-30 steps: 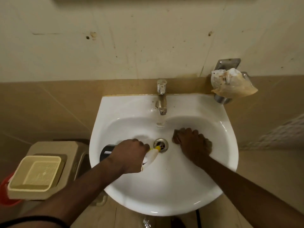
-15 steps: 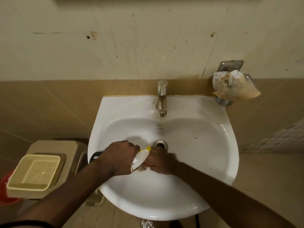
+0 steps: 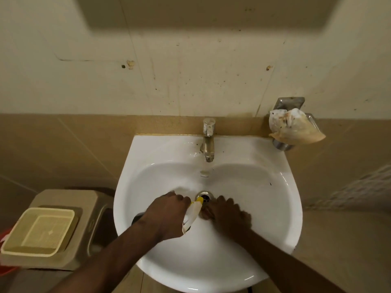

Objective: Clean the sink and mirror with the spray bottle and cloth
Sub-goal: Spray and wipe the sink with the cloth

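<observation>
The white sink (image 3: 289, 208) fills the middle of the head view, its drain (image 3: 204, 195) at the basin bottom. My left hand (image 3: 167, 216) grips the spray bottle (image 3: 191, 214); its white head and yellow nozzle point up toward the drain, and its dark body sticks out behind my wrist. My right hand (image 3: 230, 214) presses palm down on the basin just right of the nozzle, below the drain. A dark cloth (image 3: 203, 214) peeks out at its fingertips and is otherwise hidden. The mirror is out of view; only a dark shadow shows at the top.
A steel tap (image 3: 208, 142) stands at the back of the sink. A wall holder with a crumpled plastic bag (image 3: 294, 127) hangs at the right. A beige stool carrying a yellow basket (image 3: 40, 231) sits left of the sink, with something red (image 3: 6, 269) beside it.
My right hand slid from the right of the drain across to below it, beside the nozzle. My left hand kept the bottle almost in place. The view tilted up slightly.
</observation>
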### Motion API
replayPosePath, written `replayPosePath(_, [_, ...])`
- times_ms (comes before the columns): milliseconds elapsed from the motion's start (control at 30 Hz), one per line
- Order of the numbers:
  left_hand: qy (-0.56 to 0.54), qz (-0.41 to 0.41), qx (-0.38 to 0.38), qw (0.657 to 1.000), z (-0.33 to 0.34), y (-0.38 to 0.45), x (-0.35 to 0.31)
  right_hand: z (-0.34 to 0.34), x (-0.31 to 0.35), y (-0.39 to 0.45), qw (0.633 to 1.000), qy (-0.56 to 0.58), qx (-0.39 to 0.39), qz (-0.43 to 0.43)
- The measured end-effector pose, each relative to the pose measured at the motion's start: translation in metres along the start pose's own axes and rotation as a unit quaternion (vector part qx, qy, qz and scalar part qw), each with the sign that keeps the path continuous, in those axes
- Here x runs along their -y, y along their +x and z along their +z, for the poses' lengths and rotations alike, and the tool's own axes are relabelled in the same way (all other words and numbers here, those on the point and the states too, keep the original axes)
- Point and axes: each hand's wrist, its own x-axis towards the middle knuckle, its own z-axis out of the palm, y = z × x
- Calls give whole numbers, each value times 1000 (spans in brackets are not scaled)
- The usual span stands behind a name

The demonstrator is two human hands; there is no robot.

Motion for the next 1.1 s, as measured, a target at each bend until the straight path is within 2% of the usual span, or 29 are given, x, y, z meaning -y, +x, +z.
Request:
replayPosePath(67, [-14, -22, -7, 1000, -1, -1, -2, -2, 25, 0, 998, 18, 28, -50])
replayPosePath(167, [-33, -71, -12, 997, -8, 2, -6, -14, 40, -4, 995, 50, 42, -69])
replayPosePath(267, [-87, -118, -21, 989, -12, 8, -5, -5, 25, -2, 997, 50, -36, -55])
replayPosePath(333, [-110, -142, -31, 983, -12, 11, -4, -8, 14, 5, 987, 84, -135, -14])
replayPosePath(400, [-136, -167, -44, 976, -13, 14, -3, -23, 6, 16, 962, 79, -263, 13])
replayPosePath(467, [-169, -186, -49, 967, -14, 18, -3, -42, 1, 26, 932, 78, -354, 24])
replayPosePath(567, [-234, -211, -63, 947, -9, 26, 1, -60, 6, 36, 910, 69, -407, 25])
replayPosePath(633, [-250, -219, -59, 941, -5, 29, 3, -62, 23, 40, 908, 85, -408, 48])
replayPosePath(700, [-264, -223, -66, 936, -4, 31, 2, -61, 47, 42, 898, 151, -400, 102])
replayPosePath(767, [-278, -227, -79, 930, -6, 33, 1, -63, 71, 48, 861, 253, -405, 175])
replayPosePath(833, [-300, -240, -97, 918, -8, 36, 5, -73, 88, 58, 806, 347, -420, 231])
replayPosePath(900, [-302, -251, -116, 912, -14, 36, 10, -81, 95, 68, 767, 391, -431, 269])
replayPosePath(967, [-300, -242, -120, 915, -19, 32, 14, -84, 90, 70, 774, 372, -436, 268])
replayPosePath(1033, [-302, -233, -108, 918, -22, 25, 17, -78, 74, 64, 838, 304, -409, 194])
replayPosePath(1100, [-308, -224, -96, 919, -24, 18, 16, -71, 43, 56, 907, 179, -368, 96])
